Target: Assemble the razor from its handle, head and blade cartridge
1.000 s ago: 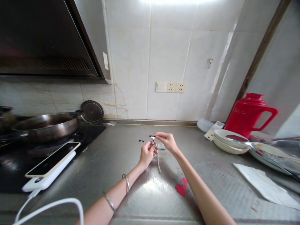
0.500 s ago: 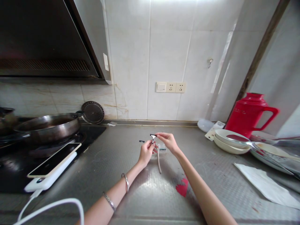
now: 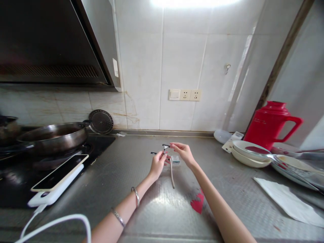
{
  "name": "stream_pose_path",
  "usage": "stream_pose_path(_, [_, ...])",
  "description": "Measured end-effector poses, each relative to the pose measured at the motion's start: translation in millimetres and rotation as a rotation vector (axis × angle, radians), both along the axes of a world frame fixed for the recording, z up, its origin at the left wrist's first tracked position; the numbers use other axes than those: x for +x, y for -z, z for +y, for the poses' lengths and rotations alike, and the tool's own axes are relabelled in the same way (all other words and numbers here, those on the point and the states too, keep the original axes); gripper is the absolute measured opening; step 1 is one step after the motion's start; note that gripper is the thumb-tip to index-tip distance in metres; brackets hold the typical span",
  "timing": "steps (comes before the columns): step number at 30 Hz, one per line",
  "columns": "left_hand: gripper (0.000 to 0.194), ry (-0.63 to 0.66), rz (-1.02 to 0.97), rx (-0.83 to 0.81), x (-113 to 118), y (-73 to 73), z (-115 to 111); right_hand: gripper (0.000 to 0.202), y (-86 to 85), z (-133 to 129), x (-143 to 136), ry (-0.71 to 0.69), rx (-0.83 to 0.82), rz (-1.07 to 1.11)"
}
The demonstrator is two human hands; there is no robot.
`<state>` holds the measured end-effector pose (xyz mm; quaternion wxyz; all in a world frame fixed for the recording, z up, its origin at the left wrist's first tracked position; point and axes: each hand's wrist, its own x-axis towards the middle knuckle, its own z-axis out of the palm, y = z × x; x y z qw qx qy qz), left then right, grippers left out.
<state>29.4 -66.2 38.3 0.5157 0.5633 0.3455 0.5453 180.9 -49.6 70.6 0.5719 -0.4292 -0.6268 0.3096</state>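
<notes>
My left hand point(image 3: 157, 166) is closed around the neck of a razor point(image 3: 165, 148), whose dark head points up and away from me. Thumb and fingers of my right hand point(image 3: 184, 153) come together at the right end of that head. From below my left fingers a pale, slightly curved rod point(image 3: 172, 175) runs toward me; it looks like a handle, but its join with the razor is hidden. Left of the razor, a small black razor cartridge point(image 3: 153, 153) lies on the counter. A small clear plastic case point(image 3: 175, 160) with something dark inside sits beneath my right hand.
A pan point(image 3: 54, 136) stands on the stove at left, with a phone point(image 3: 60, 172) on a white power bank point(image 3: 57, 189) nearer me. A red thermos jug point(image 3: 269, 121), stacked bowls point(image 3: 249, 161) and a paper napkin point(image 3: 288, 199) are at right. A red patch point(image 3: 197, 202) marks the metal counter point(image 3: 121, 162).
My right fingertips have shifted slightly right along the razor head's end. The left hand keeps its hold. The whole view has moved a little.
</notes>
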Motion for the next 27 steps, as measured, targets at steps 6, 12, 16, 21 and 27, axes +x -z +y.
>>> stream_pose_path(6, [0.037,-0.058,-0.037,0.06,-11.4,-7.2,13.1,0.039,2.4,2.5,2.6,0.154,-0.053,-0.084])
stream_pose_path(12, [0.039,0.011,-0.105,0.057,-21.4,-13.1,22.0,0.035,0.8,-9.3,-15.6,-0.164,-0.316,-0.234])
stream_pose_path(16, [0.037,0.106,-0.187,-0.023,-20.7,-14.7,19.5,0.039,0.9,-19.8,-28.9,-0.356,-0.369,-0.298])
stream_pose_path(21, [0.04,0.159,-0.186,-0.114,-18.9,-15.0,15.8,0.042,-0.6,-26.9,-35.8,-0.472,-0.307,-0.283])
stream_pose_path(27, [0.031,0.071,-0.26,-0.192,-20.0,-11.4,24.0,0.042,0.1,-24.4,-39.9,-0.326,-0.343,-0.352])
